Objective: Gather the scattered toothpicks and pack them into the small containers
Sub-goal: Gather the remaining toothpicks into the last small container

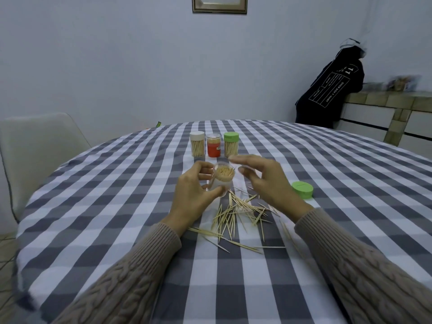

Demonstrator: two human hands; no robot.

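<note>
My left hand (191,195) has fingers and thumb curled round one open jar (222,180), tilted toward me and packed with toothpicks. My right hand (266,181) hovers just beside its mouth, fingers spread and holding nothing. Loose toothpicks (238,213), too many to count, lie scattered on the checked tablecloth (117,195) below. One green lid (302,189) sits to the right; three capped jars (214,145) stand behind.

Home dining room: checked tablecloth (93,206), chair (39,146), framed picture (219,4).
</note>
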